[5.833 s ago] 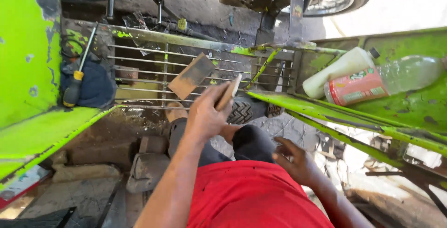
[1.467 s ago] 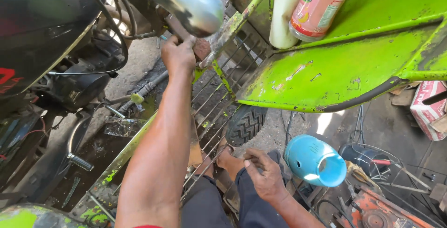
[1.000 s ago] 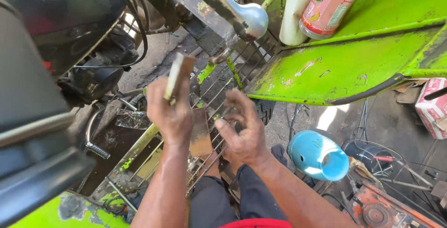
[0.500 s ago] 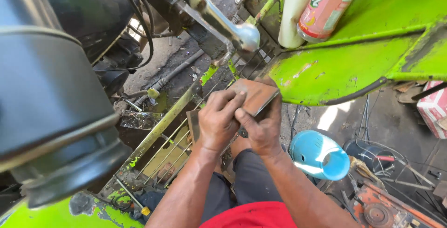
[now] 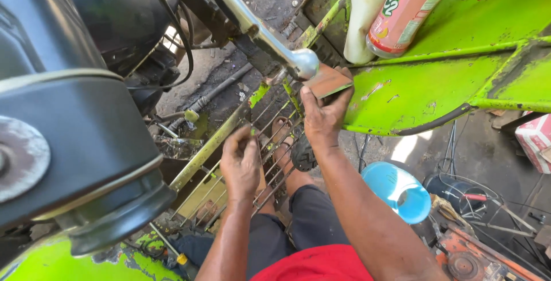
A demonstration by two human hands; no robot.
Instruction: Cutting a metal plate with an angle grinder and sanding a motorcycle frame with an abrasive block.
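Half a second earlier both our hands had met on the brown sanding sheet at the middle of the frame; by this moment they had parted; our right hand point(image 5: 322, 121) had carried the folded sanding sheet point(image 5: 327, 80) up toward the upper middle of the frame, while our left hand point(image 5: 241, 163) had dropped away to the wire grille point(image 5: 229, 186) below and to the left of it.

We held the sheet pinched in the right hand, thumb on its near face and fingers curled behind it; it lay just under the rounded end of the chrome lever point(image 5: 301, 63) and against the near edge of the lime-green painted panel point(image 5: 425, 86); its long axis ran from lower left to upper right, roughly along that panel's edge.

Our left hand was loosely closed, fingertips bunched near one bar of the grille; whether it pinched anything small we could not tell; it was well apart from the sheet, so the right hand was plainly the nearer one, indeed the only one on it.

Above the sheet, at the top of the frame, a white bottle point(image 5: 367, 17) and a pink-labelled drink bottle point(image 5: 404, 11) rested on the green panel; a dark round tank point(image 5: 63, 126) filled the left of the frame; a light blue cup point(image 5: 396, 192) lay on the ground at lower right.
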